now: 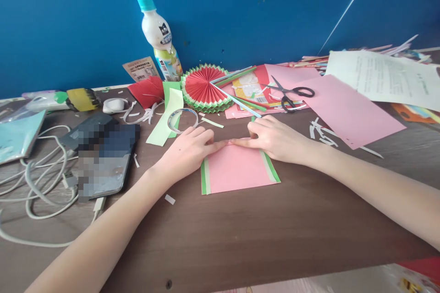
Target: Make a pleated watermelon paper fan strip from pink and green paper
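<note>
Pressing near the far end of a green-edged pink sheet (237, 169), the left hand (192, 146) and right hand (275, 139) each had one digit poking inward, the rest kinda curled; couldn't tell if they pinched it. Sheet lay on the brown table (237, 233), paper fan (206, 84) farther back.

I could read no full word. The bottle (160, 41) bore a black mark, perhaps an M, above blurred characters on a blue patch (166, 39); the brown card (141, 68) and white sheet (381, 80) carried print too small for me, and the yellow-and-white packet (245, 86) a barcode (261, 99).
</note>
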Motion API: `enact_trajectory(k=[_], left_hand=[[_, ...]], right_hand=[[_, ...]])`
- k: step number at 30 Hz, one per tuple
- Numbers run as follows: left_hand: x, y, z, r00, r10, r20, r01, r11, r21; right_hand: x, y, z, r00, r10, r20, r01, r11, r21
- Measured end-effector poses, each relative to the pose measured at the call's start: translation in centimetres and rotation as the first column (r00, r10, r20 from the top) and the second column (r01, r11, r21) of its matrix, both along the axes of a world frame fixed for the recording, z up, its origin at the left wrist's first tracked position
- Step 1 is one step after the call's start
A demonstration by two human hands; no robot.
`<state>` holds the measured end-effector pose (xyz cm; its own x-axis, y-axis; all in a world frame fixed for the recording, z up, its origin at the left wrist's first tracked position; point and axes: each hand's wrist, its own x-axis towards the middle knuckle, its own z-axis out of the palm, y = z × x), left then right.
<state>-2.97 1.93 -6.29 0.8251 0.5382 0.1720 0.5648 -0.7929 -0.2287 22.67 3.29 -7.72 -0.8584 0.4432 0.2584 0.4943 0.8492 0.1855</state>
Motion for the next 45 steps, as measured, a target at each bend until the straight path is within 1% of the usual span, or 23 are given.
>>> enact_trajectory(k=[7, 12, 15, 18, 20, 22, 24, 26, 28, 30, 33, 38, 45], left_hand=[[0.0, -0.1, -0.3, 1.0, 0.018, 0.014, -0.018, 1.0, 0.005], [0.4, -0.3, 0.2, 1.0, 0.003, -0.009, -0.003, 1.0, 0.019], [0.5, -0.4, 0.4, 0.999, -0.013, -0.031, 0.014, 0.999, 0.036], [0.0, -0.2, 0.1, 1.0, -0.017, -0.019, 0.017, 1.0, 0.006], [-0.5, 0.1, -0.2, 0.999, -0.004, 0.044, 0.007, 0.998, -0.062], [-0.9, 0.5, -0.3, 0.986, 0.049, 0.156, -0.02, 0.983, -0.184], [-1.1, 0.8, -0.1, 0.958, 0.12, 0.261, -0.027, 0.942, -0.334], [-1.3, 0.9, 0.3, 0.931, 0.182, 0.317, -0.018, 0.889, -0.457], [-1.4, 0.9, 0.8, 0.915, 0.229, 0.332, -0.017, 0.845, -0.534], [-1.6, 0.9, 1.1, 0.905, 0.258, 0.337, -0.023, 0.822, -0.569], [-1.9, 1.0, 1.2, 0.908, 0.246, 0.339, -0.015, 0.827, -0.562], [-2.0, 1.1, 0.7, 0.924, 0.162, 0.347, 0.012, 0.894, -0.448], [-1.7, 0.6, 0.3, 0.953, 0.098, 0.288, -0.001, 0.948, -0.317]], right_hand=[[0.1, -0.2, 0.0, 1.0, -0.02, -0.008, 0.02, 1.0, -0.001], [-0.1, -0.3, 0.1, 0.999, -0.032, 0.014, 0.031, 0.999, 0.045], [-0.1, -0.3, 0.2, 1.0, -0.016, 0.025, 0.014, 0.997, 0.078], [-0.1, -0.3, 0.3, 0.999, 0.016, 0.028, -0.018, 0.997, 0.072], [0.0, -0.2, 0.3, 1.0, 0.023, 0.02, -0.024, 0.998, 0.062], [0.0, -0.2, 0.2, 1.0, 0.021, 0.004, -0.021, 0.998, 0.056], [0.0, -0.2, 0.1, 1.0, 0.023, -0.01, -0.022, 0.999, 0.05], [0.0, -0.2, 0.1, 0.999, 0.032, -0.018, -0.032, 0.999, 0.04], [0.0, -0.1, 0.1, 0.999, 0.037, -0.017, -0.036, 0.999, 0.029], [0.0, -0.1, 0.0, 0.999, 0.034, -0.014, -0.034, 0.999, 0.021], [0.1, -0.1, -0.1, 1.0, 0.026, -0.015, -0.026, 1.0, 0.014], [0.1, 0.0, -0.2, 0.999, 0.027, -0.018, -0.027, 1.0, -0.001], [0.1, -0.1, 0.0, 0.999, 0.029, -0.019, -0.028, 0.999, 0.037]])
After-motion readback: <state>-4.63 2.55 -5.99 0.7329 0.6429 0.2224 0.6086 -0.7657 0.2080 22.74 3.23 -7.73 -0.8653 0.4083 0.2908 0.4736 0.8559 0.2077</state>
